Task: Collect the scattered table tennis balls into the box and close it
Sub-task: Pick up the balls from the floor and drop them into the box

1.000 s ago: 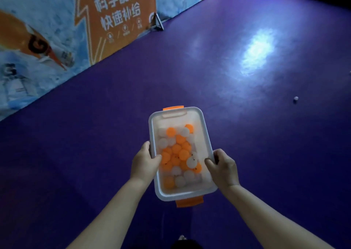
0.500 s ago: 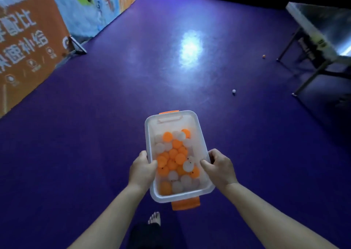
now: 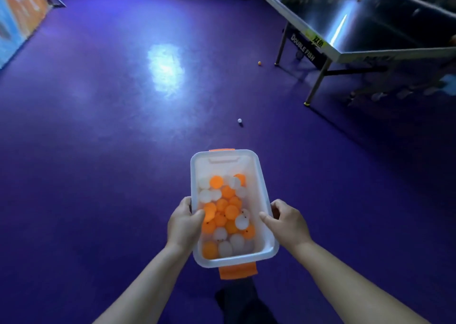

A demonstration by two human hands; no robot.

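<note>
A clear plastic box (image 3: 223,167) with orange latches on its short ends is carried level at waist height, open, with no lid in view. A heap of orange and white balls (image 3: 228,215) fills its lower part, banked toward the near end.

The left hand (image 3: 183,225) and the right hand (image 3: 287,225) each hold one long side. Each grip is closed on the rim, thumb hooked over the top edge and fingers wrapped outside. Holding both sides at the near half probably keeps the box steady so the balls do not roll out while walking.

Outward, on the purple floor (image 3: 98,150), a white ball (image 3: 239,120) lies ahead and slightly right of the box, well apart from both hands. An orange ball (image 3: 259,63) lies farther off, near a leg of the table tennis desk (image 3: 357,22) at upper right. Both seem yet to be collected, so closing likely comes later. A printed banner (image 3: 17,15) stands at far left.
</note>
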